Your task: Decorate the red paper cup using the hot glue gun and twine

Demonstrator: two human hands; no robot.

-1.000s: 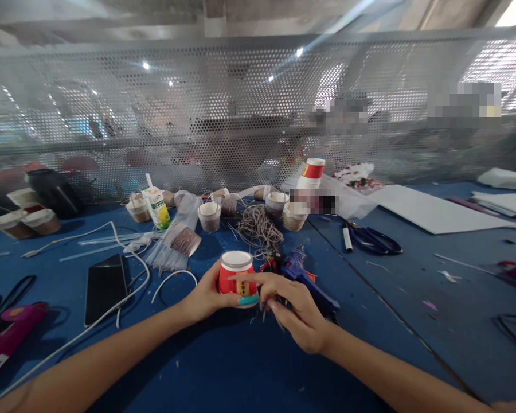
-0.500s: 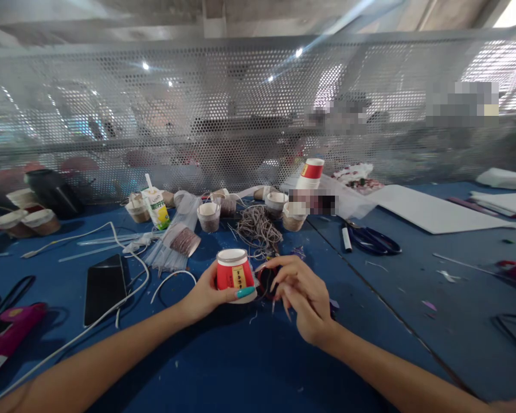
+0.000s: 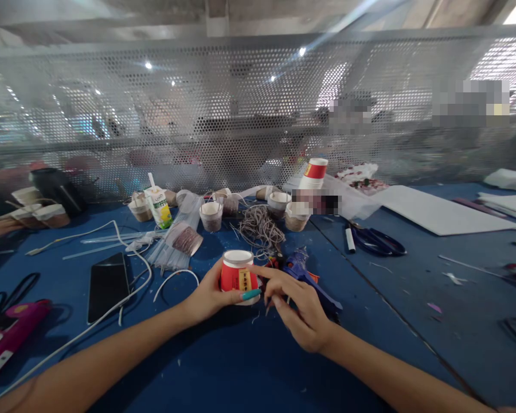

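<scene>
A red and white paper cup [image 3: 237, 277] with a yellow label stands upright in my left hand [image 3: 208, 292], its thumb across the front. A greyish band rings the cup's rim. My right hand [image 3: 298, 304] is at the cup's right side, index finger stretched out to the cup's upper wall and the other fingers loosely bent. I see nothing held in it. Behind it lies a blue glue gun [image 3: 301, 267], partly covered by the hand. A tangled heap of grey-brown cord [image 3: 260, 226] lies beyond the cup.
Several cord-wrapped cups [image 3: 210, 218] stand at the back near a drink carton [image 3: 158, 207]. A phone [image 3: 108, 287] and white cable [image 3: 131, 255] lie left. Dark-handled scissors [image 3: 378, 241], a marker [image 3: 350, 240] and a white board [image 3: 438, 212] lie right. A perforated metal screen [image 3: 241, 115] closes the back.
My right hand has moved against the cup's side, its index finger straightening onto the wall. The blue glue gun now shows more behind it. The left hand keeps its hold.
</scene>
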